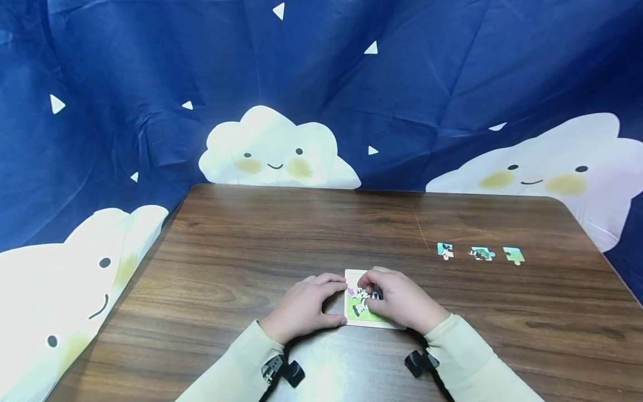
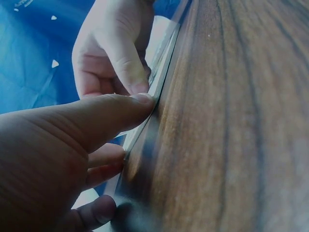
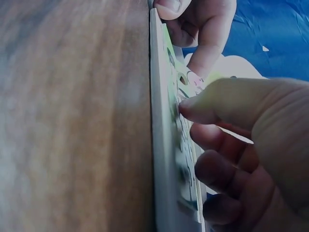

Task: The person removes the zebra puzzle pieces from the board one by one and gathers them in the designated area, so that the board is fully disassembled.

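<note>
Zebra jigsaw point(image 1: 359, 312) lies on the wooden table point(image 1: 241, 240) in the head view; the left hand point(image 1: 308, 306), thumb and forefinger wide, touches its left edge, the right hand point(image 1: 402, 298) bends loosely over it, and 3 loose pieces point(image 1: 483, 254) lie farther right. Left wrist: the thumb rests at the jigsaw's edge. Right wrist: the thumb touches its face, narrowly apart from the fingers.

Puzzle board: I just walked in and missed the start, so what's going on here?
A person is working on a small puzzle board on the wooden table, with part of a zebra picture showing. The left-hand grip rests against the board's left edge, while the right-hand grip lies over the picture and touches it; I can't tell whether it pinches a piece. Three loose puzzle pieces lie in a row farther back to the right, apart from the board.
</note>
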Demonstrator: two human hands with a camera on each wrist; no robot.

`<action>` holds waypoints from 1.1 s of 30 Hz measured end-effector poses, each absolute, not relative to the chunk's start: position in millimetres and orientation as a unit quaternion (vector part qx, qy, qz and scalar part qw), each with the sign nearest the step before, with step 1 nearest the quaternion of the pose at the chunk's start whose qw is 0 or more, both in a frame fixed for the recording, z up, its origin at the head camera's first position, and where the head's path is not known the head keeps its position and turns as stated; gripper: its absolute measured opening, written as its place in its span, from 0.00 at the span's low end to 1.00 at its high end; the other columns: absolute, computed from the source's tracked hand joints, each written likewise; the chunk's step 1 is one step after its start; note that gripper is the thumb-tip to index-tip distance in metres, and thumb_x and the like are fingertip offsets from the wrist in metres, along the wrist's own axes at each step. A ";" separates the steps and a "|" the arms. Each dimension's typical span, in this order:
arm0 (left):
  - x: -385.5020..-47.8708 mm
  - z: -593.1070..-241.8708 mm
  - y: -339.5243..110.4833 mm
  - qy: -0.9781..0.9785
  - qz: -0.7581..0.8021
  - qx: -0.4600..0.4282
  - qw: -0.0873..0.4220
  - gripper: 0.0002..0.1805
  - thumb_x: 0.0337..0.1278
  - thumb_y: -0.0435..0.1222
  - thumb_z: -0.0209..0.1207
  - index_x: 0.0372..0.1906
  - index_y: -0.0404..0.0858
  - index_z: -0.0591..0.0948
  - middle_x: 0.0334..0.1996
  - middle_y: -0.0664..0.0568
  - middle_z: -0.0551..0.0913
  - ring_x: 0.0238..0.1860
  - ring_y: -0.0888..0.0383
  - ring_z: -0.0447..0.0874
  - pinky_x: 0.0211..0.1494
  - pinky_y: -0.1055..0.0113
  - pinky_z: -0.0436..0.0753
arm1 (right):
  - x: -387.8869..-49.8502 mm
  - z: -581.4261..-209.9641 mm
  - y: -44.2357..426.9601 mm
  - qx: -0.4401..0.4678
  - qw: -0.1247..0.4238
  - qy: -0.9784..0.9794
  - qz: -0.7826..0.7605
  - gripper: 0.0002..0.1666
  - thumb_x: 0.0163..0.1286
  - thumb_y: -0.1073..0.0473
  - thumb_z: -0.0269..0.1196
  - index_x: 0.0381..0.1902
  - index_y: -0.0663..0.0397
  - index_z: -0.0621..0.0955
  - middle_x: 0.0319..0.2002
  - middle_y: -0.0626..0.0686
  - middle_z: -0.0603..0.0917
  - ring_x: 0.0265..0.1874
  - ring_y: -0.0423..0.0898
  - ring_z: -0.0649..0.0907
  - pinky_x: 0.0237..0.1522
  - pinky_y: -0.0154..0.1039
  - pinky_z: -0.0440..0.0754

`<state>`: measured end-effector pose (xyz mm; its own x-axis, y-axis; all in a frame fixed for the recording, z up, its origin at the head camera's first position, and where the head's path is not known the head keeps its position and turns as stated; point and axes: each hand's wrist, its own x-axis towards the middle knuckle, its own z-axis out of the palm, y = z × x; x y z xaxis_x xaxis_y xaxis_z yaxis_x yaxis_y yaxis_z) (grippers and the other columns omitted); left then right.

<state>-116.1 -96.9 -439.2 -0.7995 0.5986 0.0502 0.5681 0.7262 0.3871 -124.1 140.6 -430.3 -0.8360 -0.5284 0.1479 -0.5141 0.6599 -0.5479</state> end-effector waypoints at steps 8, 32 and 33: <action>-116.6 -440.6 -97.3 0.927 0.195 0.317 0.038 0.37 0.52 0.56 0.68 0.67 0.48 0.77 0.66 0.61 0.75 0.62 0.55 0.75 0.64 0.54 0.75 | -123.3 -429.4 139.1 -0.278 -0.004 0.917 -0.285 0.11 0.57 0.65 0.67 0.38 0.47 0.83 0.30 0.38 0.78 0.29 0.36 0.76 0.34 0.34 0.74; -116.7 -435.8 -98.0 0.928 0.191 0.317 0.046 0.37 0.53 0.57 0.68 0.67 0.47 0.77 0.66 0.60 0.75 0.63 0.55 0.75 0.64 0.54 0.74 | -126.3 -429.6 143.4 -0.254 -0.038 0.927 -0.272 0.12 0.56 0.63 0.66 0.40 0.48 0.86 0.31 0.37 0.78 0.29 0.36 0.76 0.34 0.34 0.75; -116.6 -435.6 -97.8 0.928 0.189 0.317 0.046 0.37 0.53 0.57 0.68 0.67 0.47 0.77 0.66 0.60 0.75 0.63 0.55 0.75 0.64 0.54 0.74 | -126.4 -429.8 144.5 -0.255 -0.044 0.927 -0.273 0.12 0.56 0.63 0.66 0.40 0.49 0.86 0.31 0.37 0.79 0.29 0.37 0.76 0.34 0.34 0.75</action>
